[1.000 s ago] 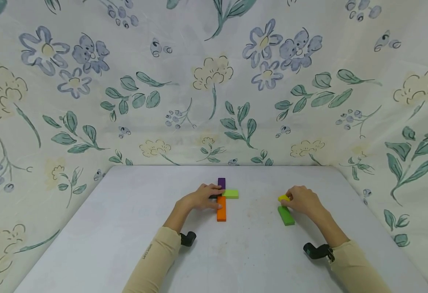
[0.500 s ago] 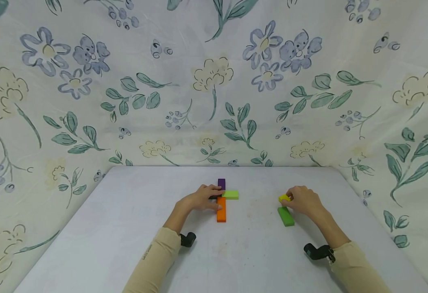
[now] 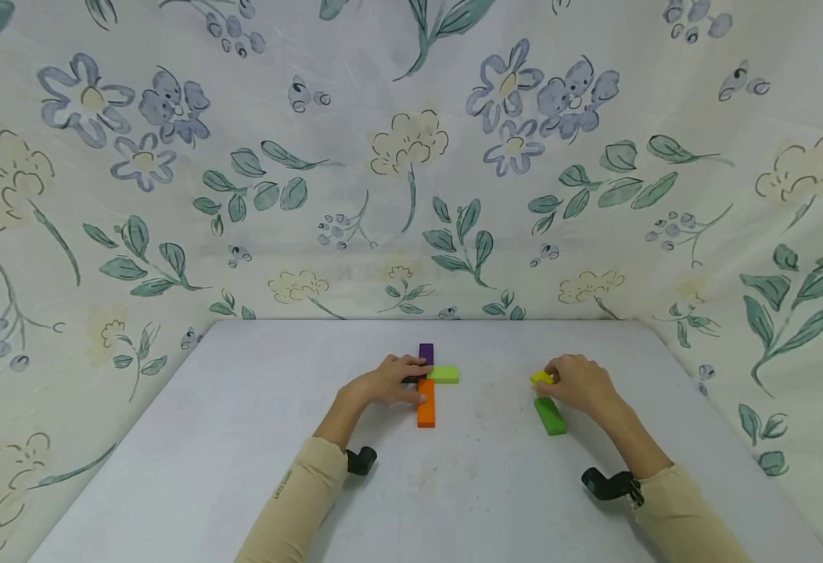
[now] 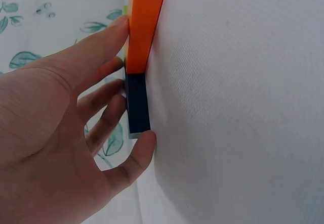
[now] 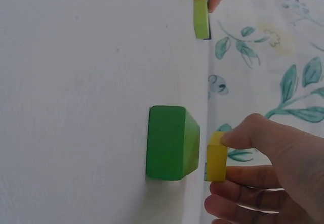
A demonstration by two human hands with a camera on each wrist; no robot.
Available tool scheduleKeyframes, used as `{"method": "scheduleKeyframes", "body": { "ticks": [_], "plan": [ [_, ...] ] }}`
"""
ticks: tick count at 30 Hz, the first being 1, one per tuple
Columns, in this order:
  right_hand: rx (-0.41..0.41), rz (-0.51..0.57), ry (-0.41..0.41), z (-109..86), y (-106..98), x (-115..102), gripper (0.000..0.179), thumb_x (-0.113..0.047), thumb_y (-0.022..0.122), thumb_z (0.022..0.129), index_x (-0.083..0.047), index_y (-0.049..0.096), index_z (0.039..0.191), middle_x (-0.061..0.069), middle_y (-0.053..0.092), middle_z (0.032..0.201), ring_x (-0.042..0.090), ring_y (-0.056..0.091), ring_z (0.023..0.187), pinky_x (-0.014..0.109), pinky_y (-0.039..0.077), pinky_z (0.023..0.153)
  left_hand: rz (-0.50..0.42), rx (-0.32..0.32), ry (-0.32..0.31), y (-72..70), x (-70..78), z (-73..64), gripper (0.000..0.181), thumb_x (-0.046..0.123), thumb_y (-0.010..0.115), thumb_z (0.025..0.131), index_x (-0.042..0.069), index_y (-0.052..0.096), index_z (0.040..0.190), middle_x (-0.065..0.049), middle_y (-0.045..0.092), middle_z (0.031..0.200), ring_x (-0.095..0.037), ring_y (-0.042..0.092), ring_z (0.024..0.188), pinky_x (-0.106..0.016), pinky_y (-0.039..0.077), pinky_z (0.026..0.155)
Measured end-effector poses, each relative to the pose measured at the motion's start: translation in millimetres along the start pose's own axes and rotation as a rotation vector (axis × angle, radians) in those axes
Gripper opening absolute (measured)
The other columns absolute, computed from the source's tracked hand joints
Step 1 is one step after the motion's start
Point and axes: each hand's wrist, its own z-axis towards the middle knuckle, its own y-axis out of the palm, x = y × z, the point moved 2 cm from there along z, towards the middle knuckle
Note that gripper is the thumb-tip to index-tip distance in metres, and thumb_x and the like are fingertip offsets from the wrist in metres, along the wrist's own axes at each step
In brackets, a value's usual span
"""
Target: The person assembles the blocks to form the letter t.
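Note:
On the white table, several blocks form a cross: purple, lime-green, orange and black. My left hand lies over the left side of this cross. Its thumb touches the orange block, and in the left wrist view the little finger touches the black block's end. Part of the black block is hidden under the fingers in the head view. My right hand pinches a yellow block between thumb and fingers. A green block lies just nearer than the yellow one, apart from it.
The white tabletop has its far edge against a floral-patterned cloth. A black wrist camera sticks out from the left sleeve, and another wrist camera from the right sleeve.
My right hand has shifted slightly left and away from me with the yellow block, opening a gap to the green block. My left hand and the cross look unmoved.

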Motion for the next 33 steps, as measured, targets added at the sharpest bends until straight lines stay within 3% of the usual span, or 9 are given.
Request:
{"method": "scheduleKeyframes", "body": {
  "ticks": [20,33],
  "plan": [
    [-0.043,0.01,-0.035,-5.7,-1.2,-31.2,0.036,-0.029,0.074,0.084,-0.001,0.073,0.105,0.007,0.07,0.089,0.012,0.057,0.068,0.025,0.049,0.057,0.008,-0.004,-0.011,2.1,-2.4,2.1,0.06,0.035,0.067,0.092,0.019,0.047,0.147,-0.005,0.034,0.159,-0.032,0.03,0.14,-0.055,0.033,0.115],
    [-0.033,0.013,-0.062,-6.0,7.0,-46.2,0.035,-0.03,0.074,0.082,-0.002,0.074,0.104,0.005,0.07,0.087,0.013,0.057,0.07,0.029,0.052,0.062,0.005,0.003,-0.012,1.9,-1.7,2.3,0.06,0.034,0.068,0.092,0.019,0.049,0.146,-0.005,0.034,0.158,-0.032,0.031,0.138,-0.054,0.034,0.114]
  ]
}}
